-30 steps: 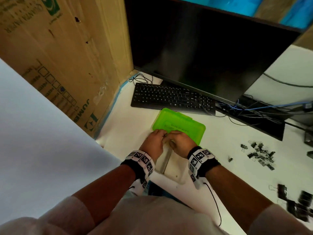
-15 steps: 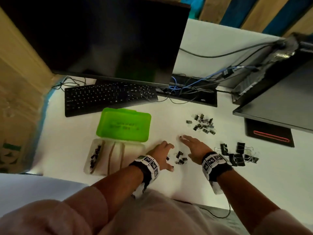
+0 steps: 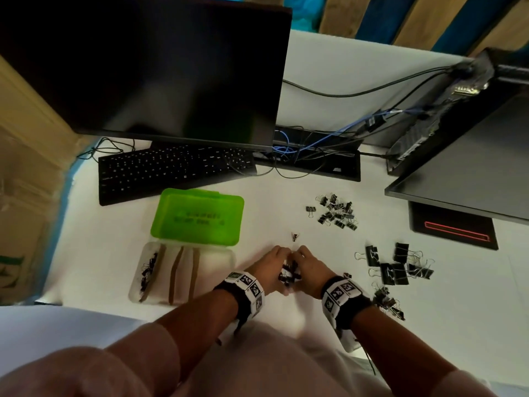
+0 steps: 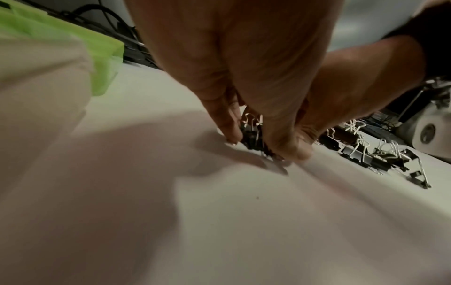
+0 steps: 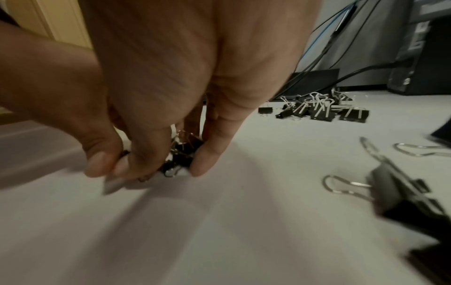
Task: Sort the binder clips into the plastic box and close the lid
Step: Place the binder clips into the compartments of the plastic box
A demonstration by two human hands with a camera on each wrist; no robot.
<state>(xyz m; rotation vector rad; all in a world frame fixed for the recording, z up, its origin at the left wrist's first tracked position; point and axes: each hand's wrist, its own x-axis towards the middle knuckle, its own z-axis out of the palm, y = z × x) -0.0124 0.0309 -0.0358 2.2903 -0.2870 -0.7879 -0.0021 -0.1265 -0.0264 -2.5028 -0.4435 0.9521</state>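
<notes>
Closest in, a little bunch of small black binder clips with silver wire handles (image 3: 289, 274) is cupped between both hands on the white desk top (image 3: 286, 333). The left hand (image 3: 270, 263) is curled in from one side, the right hand (image 3: 310, 267) from the other, and the fingertips of both (image 4: 231, 135) are pressed down to the desk around the bunch, so the clips are pretty much squeezed between the two. Whether the bunch is lifted off the surface can't be told. Just left of the hands, the clear plastic box with brown dividers (image 3: 217, 255) is seen with its lid open, and a few small clips are already lying in its leftmost compartment (image 3: 147, 270). The translucent green lid (image 3: 197, 216) is laid back flat behind the box, still joined at the far edge. To the right, a loose pile of large black binder clips (image 3: 396, 266) is spread out, with some smaller ones (image 3: 386, 302) nearer the right wrist. One stray clip (image 3: 294, 236) is left just past the fingers. Farther back, a heap of medium black clips (image 3: 337, 212) is found. Behind it all, a black keyboard (image 3: 171, 173), a dark monitor (image 3: 148, 70) and a tangle of cables (image 3: 312, 144) are parked.
</notes>
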